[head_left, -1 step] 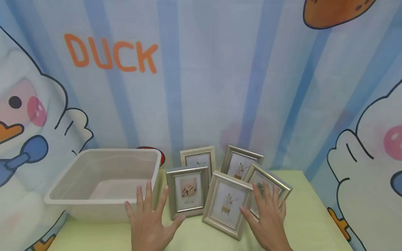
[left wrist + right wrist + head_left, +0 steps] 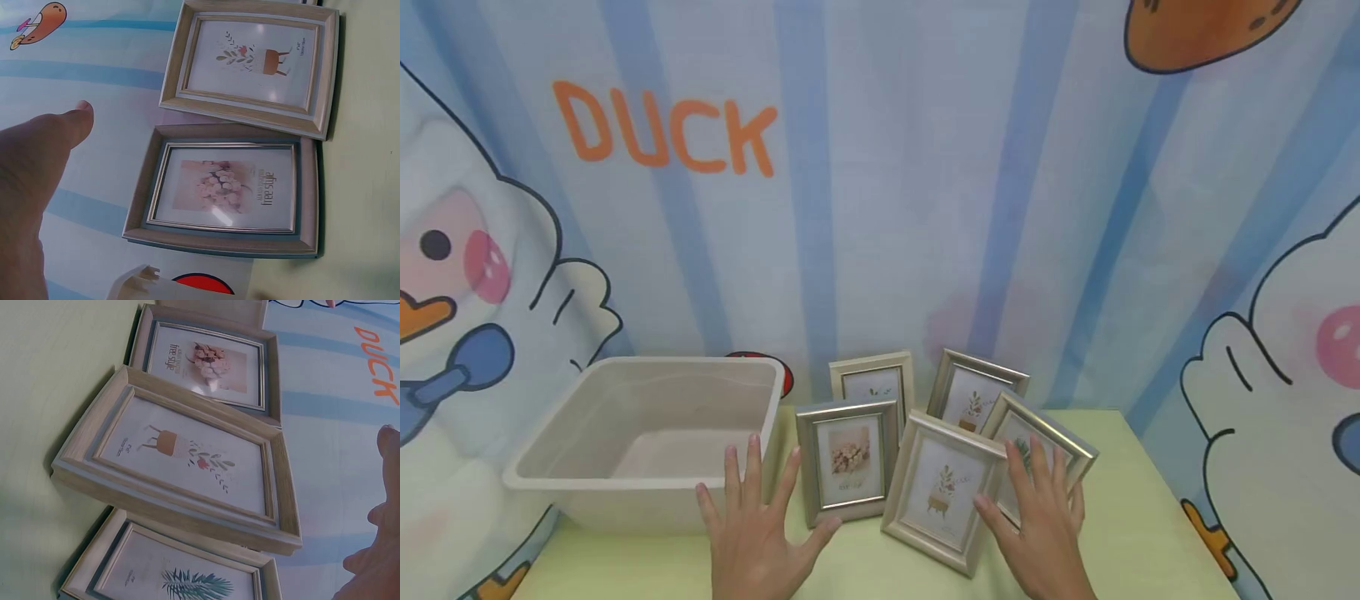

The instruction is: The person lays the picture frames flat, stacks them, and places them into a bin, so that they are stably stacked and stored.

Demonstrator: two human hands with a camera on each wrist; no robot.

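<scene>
Both hands are held out with fingers spread and nothing in them. My left hand (image 2: 760, 529) is nearest the bin's front right corner and a picture frame with a pink flower print (image 2: 850, 458). My right hand (image 2: 1037, 521) overlaps two frames in the head view: a pale wood-toned frame with a potted plant print (image 2: 943, 483) and a frame with a green leaf print (image 2: 1052, 419). In the right wrist view, the pale frame (image 2: 187, 456) leans over its neighbours' edges. Behind them stand a cream frame (image 2: 872, 367) and a champagne-coloured frame (image 2: 977, 371), both partly hidden.
A light beige plastic bin (image 2: 647, 504) with nothing visible inside sits left of the frames. Everything rests on a pale yellow-green table (image 2: 1150, 517). A blue striped curtain (image 2: 895, 183) with cartoon ducks hangs close behind and at the sides.
</scene>
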